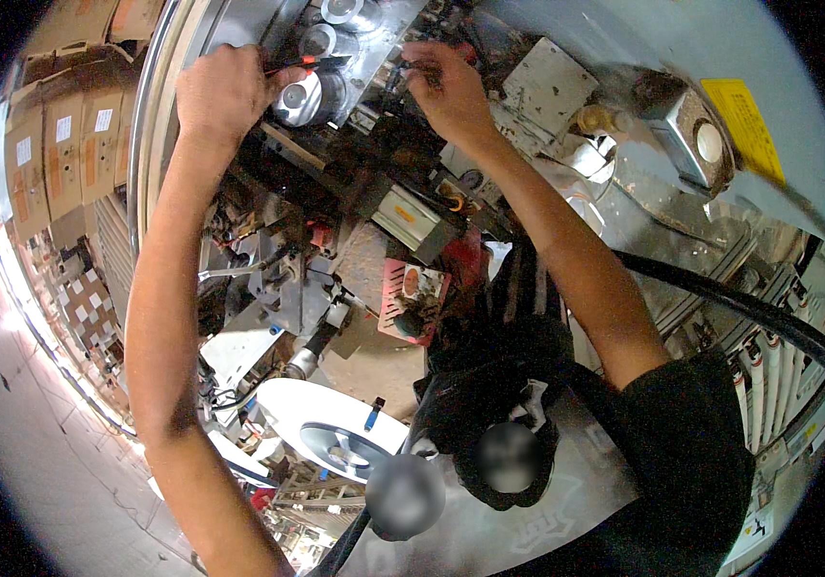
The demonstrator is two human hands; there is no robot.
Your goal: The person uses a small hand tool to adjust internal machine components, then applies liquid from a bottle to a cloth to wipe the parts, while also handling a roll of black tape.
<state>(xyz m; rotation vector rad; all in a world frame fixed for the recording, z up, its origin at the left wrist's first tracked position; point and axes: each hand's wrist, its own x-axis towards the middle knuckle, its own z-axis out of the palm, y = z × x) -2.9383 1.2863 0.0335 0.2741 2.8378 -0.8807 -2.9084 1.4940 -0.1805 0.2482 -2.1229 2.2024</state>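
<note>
— Where is the black-and-orange tool [331,63]?
— From my remote post, I see it just beyond the nearest silver cylinder [297,100], held in the left hand [225,96], whose fingers curl tightly around one end.
— And the right hand [443,88]?
— It is to the right of that cylinder, fingers bent; I cannot tell whether they grasp anything.
— The surroundings?
— I see cardboard boxes [68,144] well left of the cylinder, a yellow label [744,125] well to its right.
</note>
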